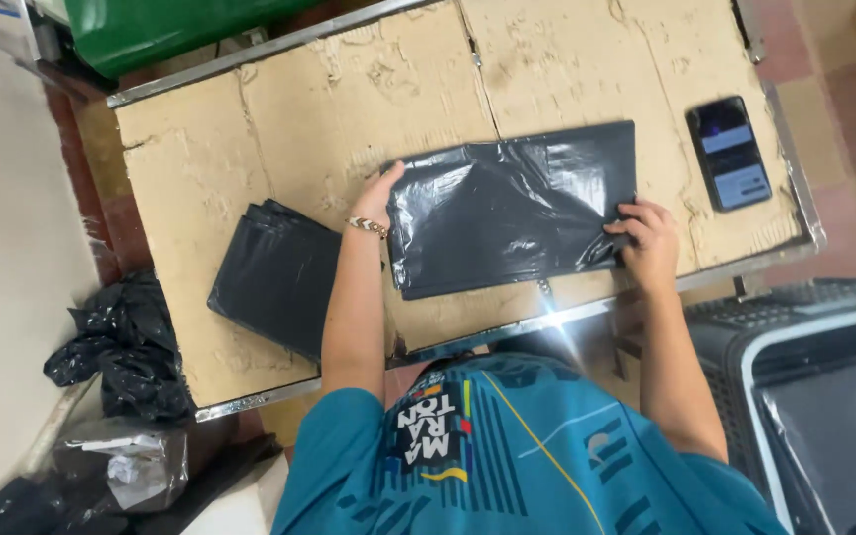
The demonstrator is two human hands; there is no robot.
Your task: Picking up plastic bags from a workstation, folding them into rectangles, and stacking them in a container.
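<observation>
While the person leans over the desk (250, 109), which is topped with brown cardboard, both hands rest on a shiny black plastic bag (507, 208) lying flat near the front edge. The left hand (376, 198) lies open and flat on the bag's left edge. The right hand (646, 238) has its fingers (628, 230) curled on the bag's right corner. A stack of folded black bags (274, 277) sits just left. Farther back lies a dark phone (728, 154).

both bare arms reached forward, the left hand (376, 195) lying flat with fingers spread and a beaded band at its wrist, the right hand (646, 238) curled, fingers pinching.
</observation>
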